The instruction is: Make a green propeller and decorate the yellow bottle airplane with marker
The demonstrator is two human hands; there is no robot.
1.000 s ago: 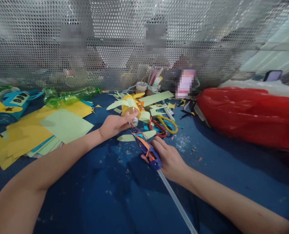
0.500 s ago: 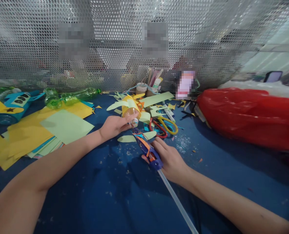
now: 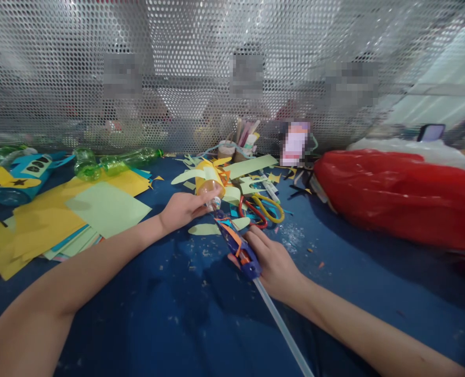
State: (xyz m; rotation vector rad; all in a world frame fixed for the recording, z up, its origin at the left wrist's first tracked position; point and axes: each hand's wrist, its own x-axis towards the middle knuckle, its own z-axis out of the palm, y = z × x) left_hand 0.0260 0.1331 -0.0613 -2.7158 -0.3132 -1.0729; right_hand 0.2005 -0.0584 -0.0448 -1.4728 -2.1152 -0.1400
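Observation:
My left hand (image 3: 180,210) grips the neck end of a small plastic bottle (image 3: 209,184) wrapped in yellow paper, with pale green paper strips like wings. A purple hot glue gun (image 3: 238,245), its nozzle close to the bottle's mouth, is in my closed right hand (image 3: 275,264). Whether the nozzle touches the bottle I cannot tell. A long clear glue stick (image 3: 283,327) runs out of the gun's back. A pale green paper oval (image 3: 206,229) lies beneath the nozzle. Red-handled scissors (image 3: 256,212) and a yellow handle (image 3: 269,208) rest just beyond my right hand.
Yellow and green paper sheets (image 3: 109,207) spread out on the left, near green plastic bottles (image 3: 128,158) and a blue paper-covered bottle plane (image 3: 36,170). A red plastic bag (image 3: 389,193) sits at the right. Behind stands a perforated metal screen (image 3: 193,63).
The view has tilted up slightly, so the table sits a little lower in it. Both hands keep nearly the same hold and place on the bottle and glue gun.

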